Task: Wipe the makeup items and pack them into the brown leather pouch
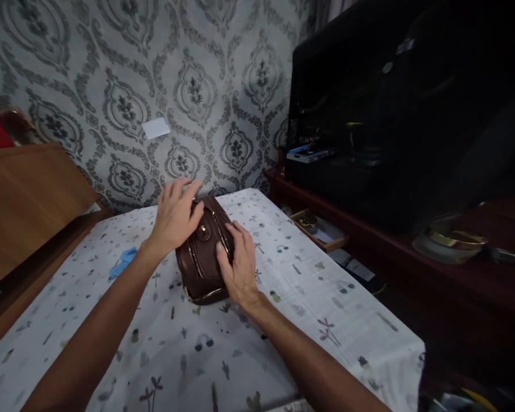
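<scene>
A dark brown leather handbag with gold-coloured zips and a round stud lies on the patterned white cloth. My left hand is over its upper left side, fingers spread and thumb near the stud, gripping nothing. From the right, my right hand holds the bag, its thumb on the zipped face and its fingers along the far side. The zips look closed where they show. My hands cover parts of the left and right edges.
Left of the bag lies a light blue cloth-like item. A wooden board leans at the left. On the right stand a large black glossy panel and a dark red cabinet with an open drawer. Patterned wallpaper covers the wall behind.
</scene>
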### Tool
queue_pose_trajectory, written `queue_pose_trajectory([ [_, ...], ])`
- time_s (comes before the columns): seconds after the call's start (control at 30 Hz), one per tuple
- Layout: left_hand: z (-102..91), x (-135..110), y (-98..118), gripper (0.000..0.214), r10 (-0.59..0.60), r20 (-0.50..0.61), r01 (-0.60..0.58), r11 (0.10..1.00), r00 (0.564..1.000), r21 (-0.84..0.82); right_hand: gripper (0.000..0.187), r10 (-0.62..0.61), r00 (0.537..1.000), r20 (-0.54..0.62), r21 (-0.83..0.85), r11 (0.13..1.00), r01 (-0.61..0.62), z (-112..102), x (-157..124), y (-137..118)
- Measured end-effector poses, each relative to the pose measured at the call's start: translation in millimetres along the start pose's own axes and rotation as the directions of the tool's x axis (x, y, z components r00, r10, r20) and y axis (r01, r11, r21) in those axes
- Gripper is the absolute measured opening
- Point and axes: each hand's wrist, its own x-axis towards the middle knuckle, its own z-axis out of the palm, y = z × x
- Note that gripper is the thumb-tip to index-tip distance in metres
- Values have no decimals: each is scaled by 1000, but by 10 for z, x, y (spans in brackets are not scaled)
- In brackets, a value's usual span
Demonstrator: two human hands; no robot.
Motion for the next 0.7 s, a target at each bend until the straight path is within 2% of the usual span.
queue_pose_trajectory([
  [0.1,34,124,91,39,93,168,-116,984,981,133,39,-28,999,-16,4,1000,28,10,3,13],
  [0.17,73,195,105,42,78,286,-133,975,955,178,38,-39,999,-23,1,999,39,8,2,11],
  [0.23,100,251,103,39,52,352,-129,971,935,200,37,-48,999,-19,-5,999,48,3,2,3],
  [0.5,70,340,139,31,-4,442,-125,957,897,263,38,-55,998,-21,-2,998,55,-2,0,-8],
  [0.7,27,357,164,23,-12,495,-105,972,869,208,41,-28,1000,-8,8,1000,28,4,3,-6],
])
